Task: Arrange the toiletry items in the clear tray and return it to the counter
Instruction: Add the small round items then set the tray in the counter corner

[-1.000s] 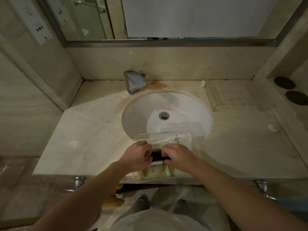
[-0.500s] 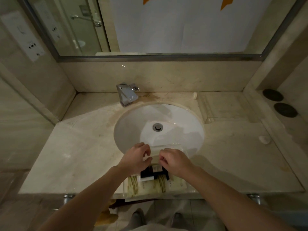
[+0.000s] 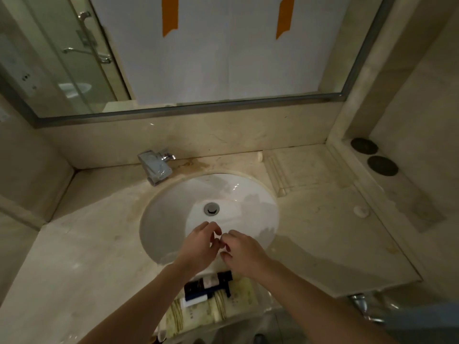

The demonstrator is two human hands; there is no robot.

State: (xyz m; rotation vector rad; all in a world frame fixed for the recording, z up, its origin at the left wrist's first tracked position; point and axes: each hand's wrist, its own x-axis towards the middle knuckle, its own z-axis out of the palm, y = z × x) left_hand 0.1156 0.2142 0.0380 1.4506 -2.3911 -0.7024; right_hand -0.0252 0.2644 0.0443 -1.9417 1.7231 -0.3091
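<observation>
Hovering low in the middle of the frame over the near rim of the sink (image 3: 173, 219), the left hand (image 3: 198, 247) and right hand (image 3: 242, 252) meet fingertip to fingertip, fingers curled; whether either grip pinches anything cannot be told. Just below them, at the bottom centre, the clear tray (image 3: 263, 302) sits on the front edge of the surface (image 3: 335, 244), holding dark toiletry items (image 3: 206, 286) and pale striped packets (image 3: 198, 316).
</observation>
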